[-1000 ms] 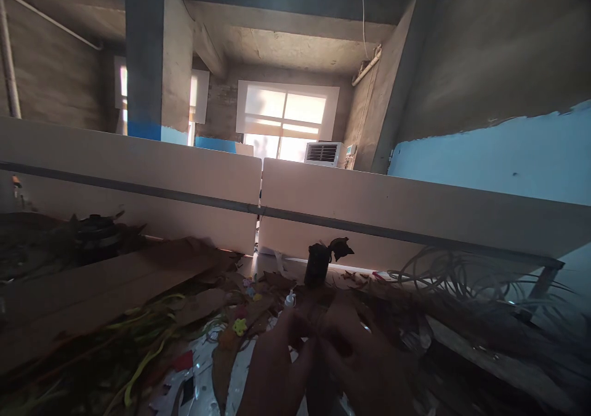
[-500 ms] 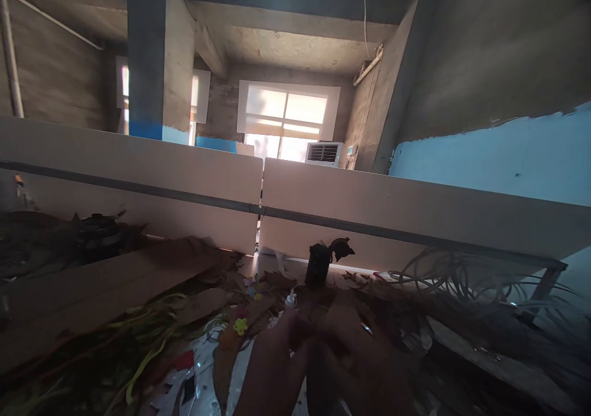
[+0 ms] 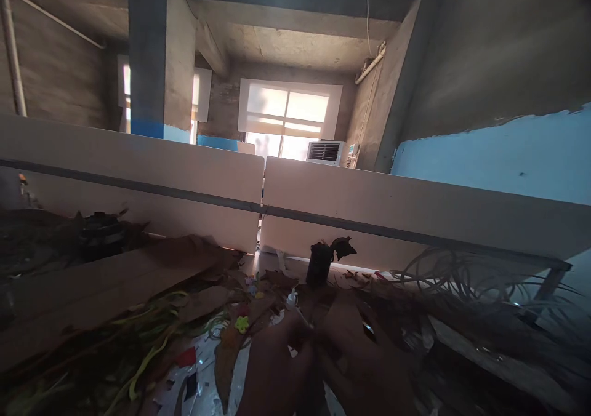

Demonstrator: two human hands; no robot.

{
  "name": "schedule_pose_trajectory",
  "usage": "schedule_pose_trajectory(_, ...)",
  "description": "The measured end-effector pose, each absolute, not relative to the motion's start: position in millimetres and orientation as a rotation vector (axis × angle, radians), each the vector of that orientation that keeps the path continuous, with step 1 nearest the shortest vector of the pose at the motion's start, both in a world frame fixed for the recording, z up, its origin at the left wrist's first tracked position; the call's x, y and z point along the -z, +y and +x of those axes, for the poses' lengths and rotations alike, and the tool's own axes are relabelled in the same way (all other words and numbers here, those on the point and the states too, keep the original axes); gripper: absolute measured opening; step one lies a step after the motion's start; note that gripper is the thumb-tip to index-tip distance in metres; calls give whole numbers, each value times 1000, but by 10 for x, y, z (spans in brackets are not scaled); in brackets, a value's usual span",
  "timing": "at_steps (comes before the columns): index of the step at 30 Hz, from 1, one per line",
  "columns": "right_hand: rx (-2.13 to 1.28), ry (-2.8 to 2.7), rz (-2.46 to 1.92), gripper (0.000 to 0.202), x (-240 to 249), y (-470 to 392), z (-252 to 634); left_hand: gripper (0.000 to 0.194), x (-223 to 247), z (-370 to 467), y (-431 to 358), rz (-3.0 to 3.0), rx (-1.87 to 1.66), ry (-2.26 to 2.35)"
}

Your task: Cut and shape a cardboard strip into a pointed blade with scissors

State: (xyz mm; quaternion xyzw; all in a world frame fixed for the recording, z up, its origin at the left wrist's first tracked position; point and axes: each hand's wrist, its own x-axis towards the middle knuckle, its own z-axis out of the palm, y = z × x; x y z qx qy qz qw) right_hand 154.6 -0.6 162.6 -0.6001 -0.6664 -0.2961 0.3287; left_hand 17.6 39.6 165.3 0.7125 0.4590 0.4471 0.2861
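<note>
Both hands meet low in the middle of the dim head view. My left hand (image 3: 276, 357) is closed, its thumb and fingers pressed together. Beside it my right hand (image 3: 362, 360) is also closed, fingertips close to the left ones. What they pinch is too dark to make out. Just beyond the left fingers stands a small white bottle with a pointed nozzle (image 3: 292, 298). A yellow flower-shaped piece (image 3: 241, 324) lies to the left, near a brown leaf-shaped piece (image 3: 226, 364). Farther back is a dark cylindrical container (image 3: 318, 264).
Yellow-green strips (image 3: 150, 357) and a cardboard piece (image 3: 152, 265) cover the left side. Coiled pale strands (image 3: 447, 280) lie at right. A dark round object (image 3: 100, 234) sits far left. A pale partition (image 3: 369, 188) closes off the table's back.
My hands have shifted slightly, fingertips still close together; a small pale patch now shows by my left fingers. The surrounding items look unmoved.
</note>
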Motion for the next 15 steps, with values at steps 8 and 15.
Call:
schedule_pose_trajectory(8, 619, -1685, -1684, 14, -1668, -35, 1501, 18, -1624, 173, 410, 1834, -1172, 1137)
schedule_pose_trajectory(15, 544, -1651, -1649, 12, -1609, -10, 1544, 18, -1573, 176, 450, 1792, -1177, 1048)
